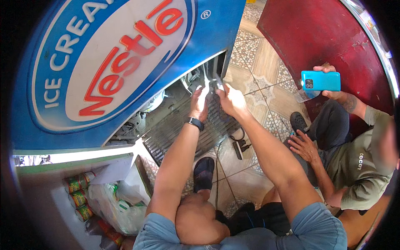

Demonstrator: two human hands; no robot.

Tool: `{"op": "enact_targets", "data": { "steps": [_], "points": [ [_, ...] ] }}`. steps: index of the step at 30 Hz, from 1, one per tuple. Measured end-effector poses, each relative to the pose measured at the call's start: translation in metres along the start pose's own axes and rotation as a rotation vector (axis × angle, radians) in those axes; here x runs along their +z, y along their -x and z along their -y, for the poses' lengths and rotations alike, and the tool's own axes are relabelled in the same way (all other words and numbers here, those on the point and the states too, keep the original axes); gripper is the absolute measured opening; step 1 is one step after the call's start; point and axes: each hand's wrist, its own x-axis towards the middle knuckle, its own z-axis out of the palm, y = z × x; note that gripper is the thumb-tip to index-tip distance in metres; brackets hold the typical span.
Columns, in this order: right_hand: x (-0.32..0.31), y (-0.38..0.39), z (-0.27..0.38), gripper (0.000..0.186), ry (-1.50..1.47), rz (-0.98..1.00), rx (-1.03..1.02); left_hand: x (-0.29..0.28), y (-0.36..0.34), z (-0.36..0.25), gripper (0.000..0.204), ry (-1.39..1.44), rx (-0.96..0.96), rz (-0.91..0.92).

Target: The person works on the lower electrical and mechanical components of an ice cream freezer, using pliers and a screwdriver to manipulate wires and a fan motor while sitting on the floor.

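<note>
A blue freezer cabinet has its lower compartment exposed, with dusty machine parts inside. At that opening, my left hand is closed, its fingertips at a thin pale tube or wire. Just right of it, my right hand is closed around a small tool or part at its fingertips; glare hides what it is. Both hands are brightly lit and close together, above a dark ribbed grille panel on the floor.
A crouching person at the right holds up a turquoise phone with its light on. Behind stands a dark red cabinet. A black plug lies on the tiles. Lower left, a shelf holds cans and a plastic bag.
</note>
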Motion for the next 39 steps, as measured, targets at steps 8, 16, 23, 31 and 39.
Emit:
{"op": "enact_targets", "data": {
  "steps": [8, 16, 23, 31, 39],
  "points": [
    [-0.064, -0.069, 0.120, 0.050, 0.388, -0.008, -0.152, 0.001, -0.045, -0.096, 0.027, -0.233, 0.061, 0.029],
    [-0.073, -0.071, 0.105, 0.044, 0.570, 0.013, -0.141, -0.001, -0.052, -0.102, 0.023, -0.310, 0.083, 0.047],
    [0.039, -0.042, 0.055, 0.028, -0.071, -0.374, -0.194, -0.005, -0.051, -0.091, 0.017, -0.228, 0.111, 0.129],
    [0.040, -0.037, 0.070, 0.038, -0.094, -0.332, -0.028, -0.009, -0.050, -0.086, 0.013, -0.173, 0.128, 0.140],
    [-0.042, -0.034, 0.064, 0.036, 0.121, -0.213, -0.224, 0.017, -0.032, -0.077, 0.028, -0.263, 0.051, -0.010]
  ]
}}
